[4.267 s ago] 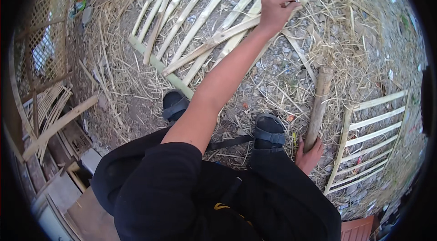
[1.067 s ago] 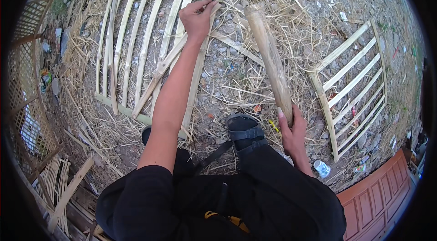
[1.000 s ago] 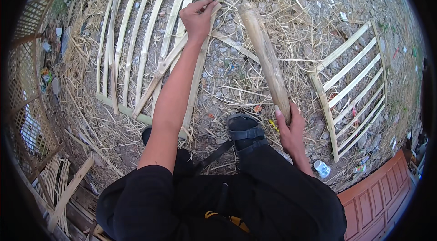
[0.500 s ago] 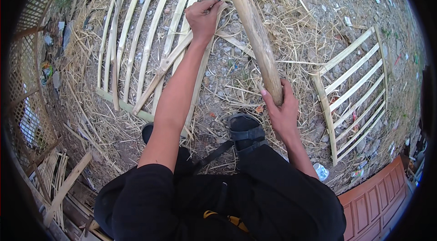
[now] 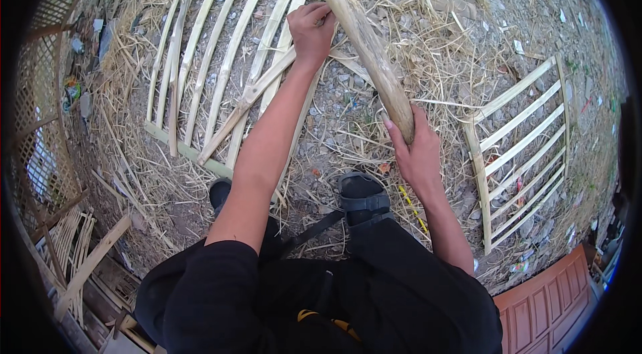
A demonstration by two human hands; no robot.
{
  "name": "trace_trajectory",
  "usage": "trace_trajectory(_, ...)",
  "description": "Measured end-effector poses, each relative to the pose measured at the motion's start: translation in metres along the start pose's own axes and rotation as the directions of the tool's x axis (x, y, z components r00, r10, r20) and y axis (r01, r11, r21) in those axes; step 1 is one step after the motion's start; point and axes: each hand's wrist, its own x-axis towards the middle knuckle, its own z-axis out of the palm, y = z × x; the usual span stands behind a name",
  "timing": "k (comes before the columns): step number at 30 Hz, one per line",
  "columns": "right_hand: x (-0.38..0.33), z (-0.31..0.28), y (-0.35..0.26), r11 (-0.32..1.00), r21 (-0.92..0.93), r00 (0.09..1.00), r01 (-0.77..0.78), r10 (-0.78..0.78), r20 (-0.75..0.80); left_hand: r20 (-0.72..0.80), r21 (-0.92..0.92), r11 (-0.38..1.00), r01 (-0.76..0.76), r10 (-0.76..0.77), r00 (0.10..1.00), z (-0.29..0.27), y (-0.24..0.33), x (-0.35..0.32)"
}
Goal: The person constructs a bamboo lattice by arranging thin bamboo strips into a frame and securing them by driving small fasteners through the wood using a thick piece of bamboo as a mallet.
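Person is squatting on straw-covered ground, looking down at a bamboo slat frame [image 5: 221, 66] lying flat on the far left side. The left hand [image 5: 311, 30] is reaching out far and closing its fingers on the upper end of a slat near the frame's top rail, right where a loose diagonal strip [image 5: 247, 110] is crossing over the other slats. The right hand [image 5: 418, 153] is wrapping tight around the near end of a thick wooden club [image 5: 371, 53], which is slanting up and away to the far left so its tip is sitting just beside the left hand and touching or nearly touching the frame's top corner, can't quite tell which. So the two hands are well apart, each clamped on its own thing. Over on the right a second, smaller slat frame [image 5: 521, 147] is lying on the ground, well apart from the first. Two dark sandalled feet [image 5: 361, 193] are planted between the frames, with a thin yellow strip [image 5: 413, 207] lying just right of them. Not much in the way of packages, just small bits of litter scattered in the straw, too small to make out. A reddish-brown panelled door [image 5: 548, 300] is lying at the near right, and lattice panels [image 5: 40, 106] are standing along the left edge.
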Motion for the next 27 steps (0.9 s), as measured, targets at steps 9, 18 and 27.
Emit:
trace_trajectory(9, 0.000, 0.008, 0.006, 0.999, 0.001, 0.999, 0.040, -0.040, -0.023, 0.012, 0.004, 1.000, -0.026, 0.026, 1.000, -0.001, 0.000, 0.000)
trace_trajectory(18, -0.005, 0.012, 0.012, 0.999, 0.030, 1.000, -0.011, 0.012, -0.017, 0.023, 0.048, 0.999, -0.007, 0.006, 1.000, 0.000, 0.003, 0.000)
trace_trajectory(27, -0.014, 0.002, 0.019, 0.970, 0.089, 0.973, -0.228, 0.231, -0.019, 0.046, 0.120, 0.993, -0.013, 0.008, 0.999, -0.004, 0.012, 0.004)
